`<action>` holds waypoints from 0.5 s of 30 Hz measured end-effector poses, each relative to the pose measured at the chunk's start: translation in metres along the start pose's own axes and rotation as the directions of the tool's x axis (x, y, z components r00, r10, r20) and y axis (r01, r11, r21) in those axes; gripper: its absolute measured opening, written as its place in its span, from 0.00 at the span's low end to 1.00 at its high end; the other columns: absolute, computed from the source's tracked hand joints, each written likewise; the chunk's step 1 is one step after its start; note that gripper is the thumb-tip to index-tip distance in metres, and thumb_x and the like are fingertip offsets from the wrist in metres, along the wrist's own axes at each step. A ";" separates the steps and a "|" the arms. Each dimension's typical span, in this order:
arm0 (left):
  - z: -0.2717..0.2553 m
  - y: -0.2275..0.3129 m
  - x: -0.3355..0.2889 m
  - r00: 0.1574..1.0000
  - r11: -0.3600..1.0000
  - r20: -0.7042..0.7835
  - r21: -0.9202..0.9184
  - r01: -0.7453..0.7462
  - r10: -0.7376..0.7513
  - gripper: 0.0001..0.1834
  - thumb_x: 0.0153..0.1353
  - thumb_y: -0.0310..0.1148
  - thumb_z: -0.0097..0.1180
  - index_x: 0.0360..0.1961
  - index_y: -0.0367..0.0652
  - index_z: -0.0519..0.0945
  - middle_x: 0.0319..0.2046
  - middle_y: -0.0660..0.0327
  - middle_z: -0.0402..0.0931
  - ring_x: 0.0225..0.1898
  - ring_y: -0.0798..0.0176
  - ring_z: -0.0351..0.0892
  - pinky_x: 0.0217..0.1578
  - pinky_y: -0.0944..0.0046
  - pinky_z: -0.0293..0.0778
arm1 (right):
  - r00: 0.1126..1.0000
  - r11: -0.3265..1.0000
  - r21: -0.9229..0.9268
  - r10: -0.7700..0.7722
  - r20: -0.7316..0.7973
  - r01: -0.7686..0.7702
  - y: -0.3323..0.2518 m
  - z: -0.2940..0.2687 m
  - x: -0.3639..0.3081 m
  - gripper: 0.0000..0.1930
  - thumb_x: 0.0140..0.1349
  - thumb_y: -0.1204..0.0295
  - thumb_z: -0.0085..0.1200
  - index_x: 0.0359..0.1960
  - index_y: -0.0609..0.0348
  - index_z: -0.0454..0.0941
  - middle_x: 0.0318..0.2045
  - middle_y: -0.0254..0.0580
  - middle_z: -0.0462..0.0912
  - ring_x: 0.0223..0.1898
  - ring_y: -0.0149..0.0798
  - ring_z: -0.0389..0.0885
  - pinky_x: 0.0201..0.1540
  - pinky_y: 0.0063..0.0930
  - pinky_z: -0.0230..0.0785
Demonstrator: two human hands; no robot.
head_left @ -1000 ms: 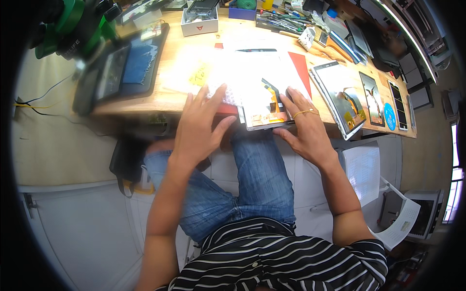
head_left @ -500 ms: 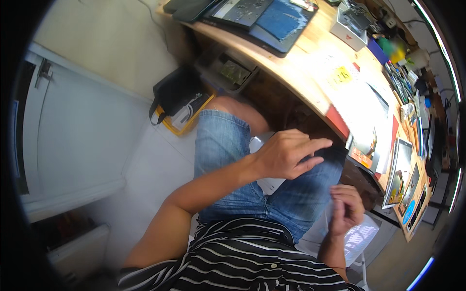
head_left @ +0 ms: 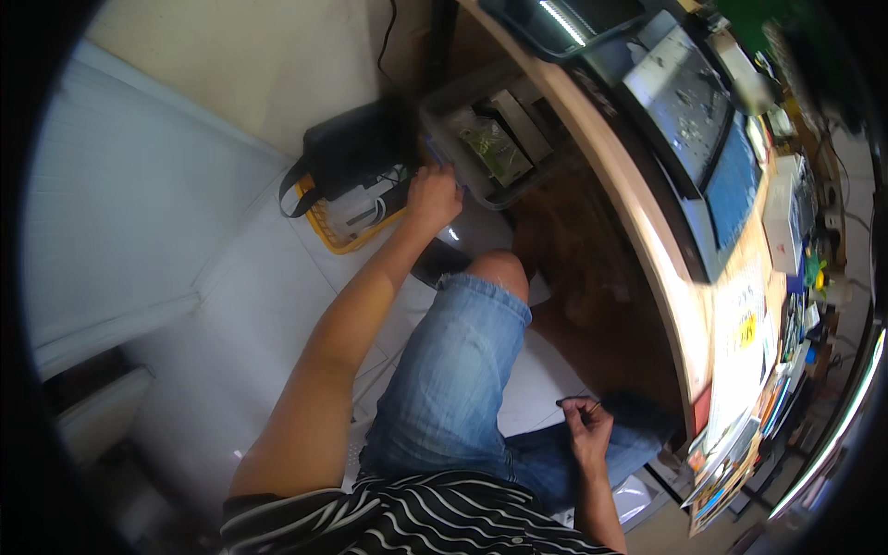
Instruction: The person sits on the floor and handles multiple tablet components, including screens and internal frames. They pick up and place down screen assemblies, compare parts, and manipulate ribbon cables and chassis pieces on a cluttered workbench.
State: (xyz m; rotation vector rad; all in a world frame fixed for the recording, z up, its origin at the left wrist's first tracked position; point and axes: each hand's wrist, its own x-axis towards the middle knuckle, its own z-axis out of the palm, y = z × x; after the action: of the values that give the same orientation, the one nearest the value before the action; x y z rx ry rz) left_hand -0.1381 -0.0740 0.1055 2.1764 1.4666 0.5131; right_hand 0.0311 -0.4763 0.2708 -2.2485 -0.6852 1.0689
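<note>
My left hand (head_left: 435, 196) reaches down beside the desk, between a yellow basket (head_left: 345, 248) and a grey plastic bin (head_left: 504, 201). Its fingers are curled at the bin's near corner, beside a bluish edge; the fingertips and anything in them are hidden. A black bag (head_left: 347, 148) with a strap and some white and grey items sit in the basket. The bin contains a clear bag with something greenish (head_left: 490, 153) and a pale box. Above my thigh, my right hand (head_left: 589, 430) pinches a small, thin dark thing (head_left: 561, 402), too small to name.
The wooden desk edge (head_left: 638, 217) curves along the right. On the desk are a dark tray (head_left: 564, 23), a blue mat (head_left: 733, 190), a white box (head_left: 783, 217) and papers (head_left: 740, 351). A pale door (head_left: 139, 185) stands at left. My knee (head_left: 499, 268) is near the bin.
My left hand has moved from above my lap, away and left, down to the basket and bin. My right hand has shifted left and closed into a pinch. The view has turned left.
</note>
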 end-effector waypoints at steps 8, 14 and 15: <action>0.092 0.015 0.038 0.978 0.948 0.210 0.310 -0.069 0.002 0.17 0.56 0.36 0.60 0.45 0.39 0.82 0.44 0.51 0.77 0.51 0.45 0.73 0.54 0.42 0.67 | 0.983 0.984 0.063 0.161 0.085 -0.167 0.011 0.002 0.025 0.11 0.67 0.70 0.62 0.35 0.68 0.84 0.33 0.42 0.88 0.36 0.31 0.83 0.48 0.27 0.72; 0.129 0.024 0.066 0.966 0.918 0.116 0.300 -0.258 0.233 0.20 0.62 0.35 0.55 0.54 0.41 0.80 0.55 0.49 0.75 0.64 0.44 0.68 0.63 0.38 0.61 | 0.973 0.983 -0.007 0.184 0.138 -0.185 -0.003 0.012 0.033 0.11 0.66 0.67 0.63 0.36 0.65 0.87 0.32 0.39 0.88 0.35 0.28 0.82 0.44 0.25 0.73; 0.138 0.027 0.074 0.949 0.916 0.230 0.290 -0.278 0.215 0.21 0.62 0.35 0.54 0.56 0.41 0.79 0.57 0.48 0.74 0.66 0.44 0.66 0.65 0.38 0.59 | 0.971 0.981 -0.029 0.192 0.142 -0.190 -0.006 0.012 0.033 0.11 0.66 0.67 0.64 0.36 0.65 0.87 0.32 0.39 0.88 0.35 0.28 0.82 0.44 0.25 0.73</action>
State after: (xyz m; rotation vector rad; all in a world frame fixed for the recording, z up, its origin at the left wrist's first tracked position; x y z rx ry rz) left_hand -0.0157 -0.0366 0.0103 2.6039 1.2436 0.1405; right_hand 0.0381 -0.4474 0.2510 -2.3036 -0.5436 1.3340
